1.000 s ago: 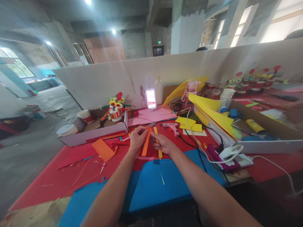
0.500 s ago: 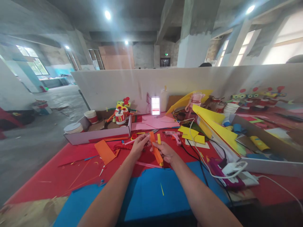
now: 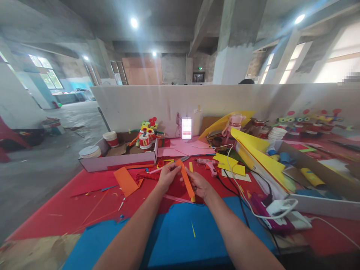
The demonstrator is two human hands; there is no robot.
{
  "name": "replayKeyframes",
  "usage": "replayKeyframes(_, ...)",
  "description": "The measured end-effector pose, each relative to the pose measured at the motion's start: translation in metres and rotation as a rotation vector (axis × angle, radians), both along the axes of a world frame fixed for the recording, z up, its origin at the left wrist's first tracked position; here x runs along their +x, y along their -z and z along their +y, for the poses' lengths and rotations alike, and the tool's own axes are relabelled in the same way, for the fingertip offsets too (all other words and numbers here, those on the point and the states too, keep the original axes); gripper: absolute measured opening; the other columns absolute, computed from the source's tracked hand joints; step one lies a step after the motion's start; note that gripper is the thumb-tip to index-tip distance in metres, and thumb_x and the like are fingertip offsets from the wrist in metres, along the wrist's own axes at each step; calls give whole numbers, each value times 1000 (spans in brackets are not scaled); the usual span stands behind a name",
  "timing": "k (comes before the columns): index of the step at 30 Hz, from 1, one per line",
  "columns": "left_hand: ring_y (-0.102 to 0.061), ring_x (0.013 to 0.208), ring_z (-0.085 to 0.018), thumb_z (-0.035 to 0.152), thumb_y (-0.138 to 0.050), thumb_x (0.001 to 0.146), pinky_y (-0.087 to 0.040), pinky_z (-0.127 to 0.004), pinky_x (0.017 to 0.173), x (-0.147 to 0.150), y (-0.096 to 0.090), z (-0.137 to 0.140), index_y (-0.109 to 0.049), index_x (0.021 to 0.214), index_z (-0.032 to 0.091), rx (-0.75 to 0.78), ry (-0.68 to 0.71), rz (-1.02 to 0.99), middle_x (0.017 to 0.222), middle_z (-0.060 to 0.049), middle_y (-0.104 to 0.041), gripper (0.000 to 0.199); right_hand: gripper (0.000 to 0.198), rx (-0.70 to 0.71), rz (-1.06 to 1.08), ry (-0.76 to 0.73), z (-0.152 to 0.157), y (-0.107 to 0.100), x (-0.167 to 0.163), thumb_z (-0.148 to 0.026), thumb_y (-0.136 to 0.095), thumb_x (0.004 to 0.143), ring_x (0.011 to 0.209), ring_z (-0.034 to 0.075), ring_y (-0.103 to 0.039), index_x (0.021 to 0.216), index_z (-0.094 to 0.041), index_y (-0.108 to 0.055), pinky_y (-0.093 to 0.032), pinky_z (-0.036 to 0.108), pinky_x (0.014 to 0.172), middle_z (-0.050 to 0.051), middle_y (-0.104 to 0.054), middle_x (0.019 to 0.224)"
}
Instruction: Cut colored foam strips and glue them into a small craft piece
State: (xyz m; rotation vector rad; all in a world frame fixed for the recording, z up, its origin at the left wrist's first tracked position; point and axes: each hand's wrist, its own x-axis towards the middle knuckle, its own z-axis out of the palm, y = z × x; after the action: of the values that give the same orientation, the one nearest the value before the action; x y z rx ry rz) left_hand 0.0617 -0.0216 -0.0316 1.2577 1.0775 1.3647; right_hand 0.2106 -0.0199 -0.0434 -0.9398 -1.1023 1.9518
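Note:
Between my hands, over the red and blue table covering, is an orange paper strip [image 3: 186, 182]. My left hand [image 3: 168, 175] pinches its upper end between thumb and fingers. My right hand [image 3: 198, 184] is closed around the side of a narrow yellow paper strip [image 3: 191, 167], which lies behind the orange one; the right fingertips are partly hidden. A pink glue gun [image 3: 210, 166] rests just beyond my right hand. To the left of my left hand lies a wider piece of orange paper [image 3: 126, 181], folded at one corner.
At the back left, an open box [image 3: 118, 162] holds paper cups and small cup figures [image 3: 145, 139]. Yellow sheets [image 3: 253, 152] lean on another box [image 3: 326, 204] at right. A purple power strip [image 3: 270, 213] with cords sits near it. Blue foam-like sheeting [image 3: 180, 232] covers the front.
The orange strip has turned slightly, its broad face now covering more of the yellow strip. Both hands stay on the strips, and the whole view has shifted a little.

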Motion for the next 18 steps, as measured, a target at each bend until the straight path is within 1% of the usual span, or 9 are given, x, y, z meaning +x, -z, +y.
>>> replayKeyframes(4, -45, 49, -10, 42, -72, 68, -30, -21, 45, -2, 2, 2, -62, 60, 17, 62, -79, 105, 54, 1, -56, 28, 45, -60, 57, 45, 0, -1, 0, -57, -57, 84, 34, 4, -36, 87, -13, -67, -20, 17, 33, 4, -67, 61)
replayKeyframes(6, -46, 49, -11, 39, -71, 68, -31, -22, 46, -3, 3, 3, -62, 59, 18, 76, -103, 145, 54, 2, -56, 25, 43, -68, 56, 54, 0, -2, -1, -55, -59, 84, 34, 3, -33, 85, -13, -67, -19, 16, 34, 5, -68, 62)
replayKeyframes(9, -46, 48, -11, 39, -71, 68, -30, -22, 45, -4, 2, 2, -61, 59, 19, 73, -98, 165, 52, 2, -53, 25, 40, -45, 28, 52, -1, -3, 0, -52, -65, 80, 33, 1, -24, 82, -12, -66, -12, 16, 34, 4, -68, 62)
replayKeyframes(12, -44, 45, -10, 44, -71, 69, -29, -21, 44, -2, 0, -1, -59, 61, 18, 44, -54, 119, 50, 3, -51, 29, 38, -7, 30, 27, -3, -3, 0, -49, -70, 75, 35, 1, -24, 78, -12, -66, -13, 16, 35, 3, -68, 62)
replayKeyframes(14, -45, 43, -10, 49, -71, 69, -30, -21, 43, 0, -2, -3, -58, 64, 19, 11, 16, 50, 51, 4, -51, 33, 37, 27, 34, 12, -4, -3, 0, -49, -71, 73, 35, 1, -24, 78, -13, -67, -13, 17, 36, 3, -68, 62)
replayKeyframes(16, -47, 43, -10, 56, -67, 71, -32, -22, 43, 2, -4, -3, -57, 68, 18, -19, 55, -34, 52, 4, -51, 39, 38, 90, 24, 19, -4, -2, -1, -50, -70, 72, 36, 2, -24, 81, -13, -69, -13, 18, 37, 3, -68, 63)
replayKeyframes(18, -48, 43, -10, 63, -59, 75, -32, -22, 42, 2, -6, -4, -57, 70, 18, -39, 51, -92, 54, 2, -53, 46, 40, 187, 2, 70, -4, -3, -3, -52, -68, 71, 36, 2, -25, 84, -14, -70, -13, 19, 37, 3, -69, 64)
